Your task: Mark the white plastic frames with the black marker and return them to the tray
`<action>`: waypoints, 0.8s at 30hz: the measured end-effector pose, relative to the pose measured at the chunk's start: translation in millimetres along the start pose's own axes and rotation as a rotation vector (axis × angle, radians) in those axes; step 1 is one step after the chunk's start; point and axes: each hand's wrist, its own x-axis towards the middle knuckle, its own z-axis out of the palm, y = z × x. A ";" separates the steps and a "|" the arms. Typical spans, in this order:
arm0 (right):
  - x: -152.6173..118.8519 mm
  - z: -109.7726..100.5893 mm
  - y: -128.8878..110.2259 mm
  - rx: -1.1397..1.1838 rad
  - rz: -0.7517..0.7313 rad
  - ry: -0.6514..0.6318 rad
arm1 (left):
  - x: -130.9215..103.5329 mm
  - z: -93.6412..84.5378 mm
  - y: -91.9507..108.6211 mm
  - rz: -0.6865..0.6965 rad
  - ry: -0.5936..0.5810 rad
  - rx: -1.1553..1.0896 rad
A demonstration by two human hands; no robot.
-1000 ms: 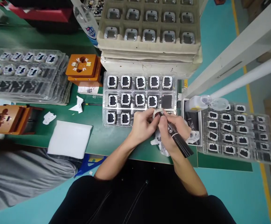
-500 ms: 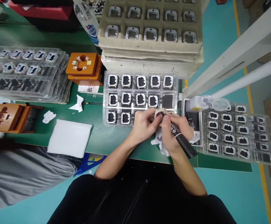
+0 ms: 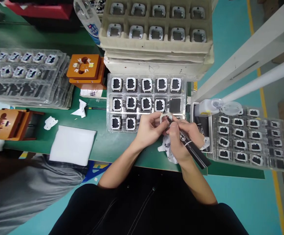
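Observation:
Pinched in my left hand (image 3: 149,129) is a small white square frame (image 3: 165,117), like a watch case, partly covered by my fingers. My right hand (image 3: 184,138) is closed around a black marker pen (image 3: 194,150), its tip touching or very near the frame. Both hands meet over the front right part of a clear plastic tray (image 3: 109,98), which holds similar white frames in its pockets. The pocket (image 3: 175,105) just beyond my hands holds no frame. Under my right hand lies a crumpled white cloth or paper (image 3: 167,150) with dark spots.
Behind the tray stands a tall stack of beige trays (image 3: 156,44) with frames. More clear trays lie at right (image 3: 244,143) and left (image 3: 29,83). Orange fixtures (image 3: 84,70), a white foam sheet (image 3: 72,145) and a small bottle (image 3: 205,107) are around. Another person's leg (image 3: 31,192) is at left.
The frame in my left hand is tilted a little differently and shows more of its ring. My right hand and the marker have shifted slightly. The whole view has moved a little.

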 end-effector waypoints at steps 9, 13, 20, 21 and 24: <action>6.1 0.5 -2.5 -0.071 -0.073 0.030 | -4.2 -1.8 -7.0 0.061 0.023 0.147; 4.9 -0.9 -1.9 -0.069 -0.066 0.016 | -3.1 -2.2 -6.5 0.038 0.019 0.155; 1.3 -1.1 -0.4 0.106 -0.078 0.031 | 0.8 -3.3 4.4 -0.030 -0.015 0.062; 1.0 -1.0 -0.4 0.126 -0.086 0.036 | 1.1 -4.7 5.8 -0.047 -0.027 0.041; 0.2 -1.2 0.4 0.139 -0.093 0.039 | 3.1 -10.3 8.0 -0.070 -0.068 -0.026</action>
